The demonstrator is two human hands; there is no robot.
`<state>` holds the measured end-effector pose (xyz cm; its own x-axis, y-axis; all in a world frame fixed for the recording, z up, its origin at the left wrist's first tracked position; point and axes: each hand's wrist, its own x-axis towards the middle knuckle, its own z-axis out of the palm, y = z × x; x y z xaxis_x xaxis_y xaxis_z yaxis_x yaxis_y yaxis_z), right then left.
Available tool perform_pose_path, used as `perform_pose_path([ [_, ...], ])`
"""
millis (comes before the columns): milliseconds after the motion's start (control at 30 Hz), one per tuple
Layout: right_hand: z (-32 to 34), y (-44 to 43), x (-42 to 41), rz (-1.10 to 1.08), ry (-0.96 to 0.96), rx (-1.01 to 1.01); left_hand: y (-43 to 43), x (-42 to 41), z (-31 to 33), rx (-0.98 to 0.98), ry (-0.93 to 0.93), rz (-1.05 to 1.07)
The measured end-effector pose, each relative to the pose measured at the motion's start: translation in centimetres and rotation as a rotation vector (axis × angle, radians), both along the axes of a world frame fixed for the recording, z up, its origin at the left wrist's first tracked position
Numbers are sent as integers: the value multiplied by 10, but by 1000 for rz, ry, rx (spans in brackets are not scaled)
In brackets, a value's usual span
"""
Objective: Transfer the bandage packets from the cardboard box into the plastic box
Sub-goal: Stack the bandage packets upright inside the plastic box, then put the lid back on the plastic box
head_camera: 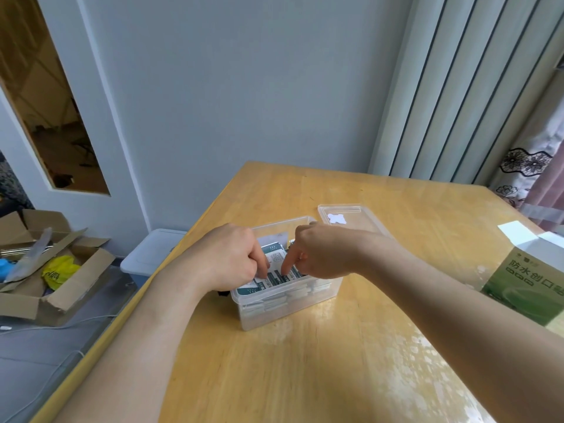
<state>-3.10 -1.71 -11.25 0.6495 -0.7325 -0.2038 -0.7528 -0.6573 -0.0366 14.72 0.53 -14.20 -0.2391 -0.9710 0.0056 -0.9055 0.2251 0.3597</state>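
Both hands are down in the clear plastic box (276, 314), dead centre on the wooden table (335, 377). Bandage packets (290, 297) show through its front wall, stacked flat and filling it close to the rim, with a teal-and-white printed packet (276, 271) lying on top. The left hand (232, 257) comes in from 8 o'clock, fingers curled down onto that top packet; pinching or just pressing, I cannot tell. The right hand (319, 254) comes in from 4 o'clock, index finger straight and pressing on the same packet, the other fingers tucked in. The box's clear lid (345, 213) lies flat at 1 o'clock, just beside it. The green cardboard box (525, 282) stands at 3 o'clock with its white flaps up, well apart. On the floor at 9 o'clock, a brown carton (70, 297) holds a yellow bag (59, 271).
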Motion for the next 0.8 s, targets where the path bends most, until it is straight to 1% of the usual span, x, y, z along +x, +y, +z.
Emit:
perform_pose_path([
  [67, 0, 0, 1, 22, 41, -19, -1, 0, -1, -6, 0, 6],
  [133, -1, -2, -1, 6, -16, -12, -1, 0, -1, -18, 6, 3],
  [167, 0, -2, -4, -29, -108, 6, -1, 0, -1, -26, 19, -1],
  [233, 0, -8, -15, -126, -361, 11, 3, 0, 2, -73, 81, 2],
  [300, -2, -19, -37, -234, -584, -81, 9, -4, 9, -192, 173, 24],
  [333, -5, -26, -50, -295, -657, -135, 13, -9, 13, -277, 215, 23],
  [367, -10, -32, -66, -363, -678, -177, 17, -16, 19, -361, 251, 8],
  [400, -17, -38, -80, -429, -635, -199, 22, -26, 24, -432, 280, -25],
  [467, -38, -47, -105, -523, -410, -167, 30, -51, 32, -510, 307, -133],
  [533, -61, -48, -118, -541, -204, -106, 32, -85, 32, -486, 259, -252],
  [567, -71, -46, -120, -539, -170, -110, 30, -102, 27, -448, 185, -297],
  [633, -80, -44, -127, -528, -218, -204, 25, -142, 15, -369, 16, -341],
  [700, -81, -44, -131, -501, -255, -279, 20, -171, 5, -321, -130, -307],
  [800, -78, -43, -142, -435, -268, -280, 10, -195, -13, -288, -234, -229],
])
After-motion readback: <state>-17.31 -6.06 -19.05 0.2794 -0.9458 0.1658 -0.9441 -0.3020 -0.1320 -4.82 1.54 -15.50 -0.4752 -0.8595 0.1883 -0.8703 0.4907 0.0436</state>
